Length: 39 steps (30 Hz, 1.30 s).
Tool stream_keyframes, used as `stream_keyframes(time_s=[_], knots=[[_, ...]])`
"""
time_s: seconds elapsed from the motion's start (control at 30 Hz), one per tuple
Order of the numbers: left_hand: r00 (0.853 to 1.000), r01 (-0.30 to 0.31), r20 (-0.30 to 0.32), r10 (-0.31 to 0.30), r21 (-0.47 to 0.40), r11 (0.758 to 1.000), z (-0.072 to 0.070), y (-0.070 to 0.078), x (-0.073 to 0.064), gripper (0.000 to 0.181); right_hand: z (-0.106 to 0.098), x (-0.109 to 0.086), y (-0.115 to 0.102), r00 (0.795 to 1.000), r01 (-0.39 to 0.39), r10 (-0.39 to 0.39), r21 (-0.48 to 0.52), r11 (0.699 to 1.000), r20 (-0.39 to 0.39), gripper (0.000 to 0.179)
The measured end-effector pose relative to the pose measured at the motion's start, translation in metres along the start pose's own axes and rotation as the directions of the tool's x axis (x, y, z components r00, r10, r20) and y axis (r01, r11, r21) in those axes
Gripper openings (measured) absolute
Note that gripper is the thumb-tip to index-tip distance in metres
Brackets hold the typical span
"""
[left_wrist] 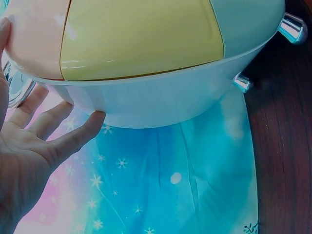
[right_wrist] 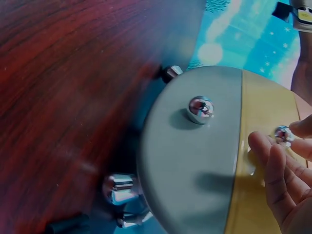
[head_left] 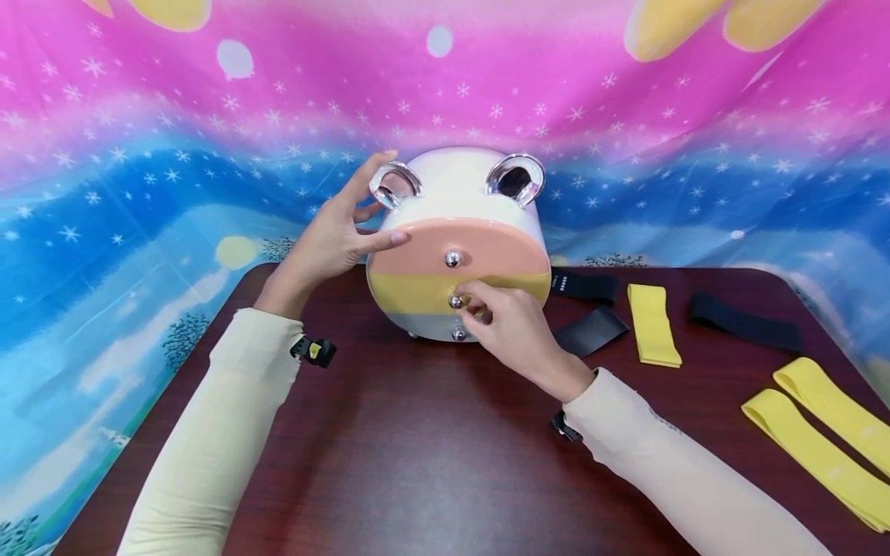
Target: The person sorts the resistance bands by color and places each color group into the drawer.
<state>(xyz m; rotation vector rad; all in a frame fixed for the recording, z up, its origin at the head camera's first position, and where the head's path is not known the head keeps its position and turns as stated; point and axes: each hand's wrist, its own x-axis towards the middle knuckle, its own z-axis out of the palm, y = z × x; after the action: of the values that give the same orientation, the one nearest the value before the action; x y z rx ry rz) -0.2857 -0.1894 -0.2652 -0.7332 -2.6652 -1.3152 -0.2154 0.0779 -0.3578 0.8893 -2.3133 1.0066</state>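
Head view showed me a white drawer box (head_left: 452,181) standing upright toward the far side of a dark wooden table (head_left: 417,471), before a snowflake-printed backdrop (head_left: 487,108). Its rounded front was banded peach, yellow and grey, with two silver-rimmed ears (head_left: 396,184) on top. I saw the left hand (head_left: 334,232) spread at the box's left side, its fingers extended behind the nearer ear and the thumb laid over the front's upper edge; left wrist view showed fingertips against the white side wall. The right hand (head_left: 514,324) pinched the middle knob (head_left: 456,301) on the yellow drawer front (head_left: 410,293), between the upper knob (head_left: 453,259) and the lower knob (head_left: 459,333). From my feeds I could not tell whether that drawer sat fully in. Yellow bands (head_left: 653,324) and black bands (head_left: 744,320) lay right of the box, the nearest black ones just beside it.
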Motion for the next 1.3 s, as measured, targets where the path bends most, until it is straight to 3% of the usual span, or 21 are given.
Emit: stream_keyframes(time_s=[0.33, 0.73, 1.3], knots=[[1.000, 0.010, 0.001, -0.010, -0.013, 1.000, -0.001, 0.000, 0.000, 0.094, 0.015, 0.003, 0.004, 0.999, -0.027, 0.029, 0.092, 0.995, -0.016, 0.016], [1.000, 0.009, 0.001, -0.009, -0.003, 1.000, -0.001, -0.001, 0.001, 0.096, 0.012, -0.003, -0.003, 0.999, -0.046, 0.046, 0.085, 0.995, -0.007, 0.011], [1.000, 0.030, 0.003, -0.030, -0.001, 1.000, -0.002, 0.001, 0.001, 0.096, 0.005, -0.042, -0.041, 0.995, 0.099, -0.098, 0.059, 0.993, -0.013, 0.013]])
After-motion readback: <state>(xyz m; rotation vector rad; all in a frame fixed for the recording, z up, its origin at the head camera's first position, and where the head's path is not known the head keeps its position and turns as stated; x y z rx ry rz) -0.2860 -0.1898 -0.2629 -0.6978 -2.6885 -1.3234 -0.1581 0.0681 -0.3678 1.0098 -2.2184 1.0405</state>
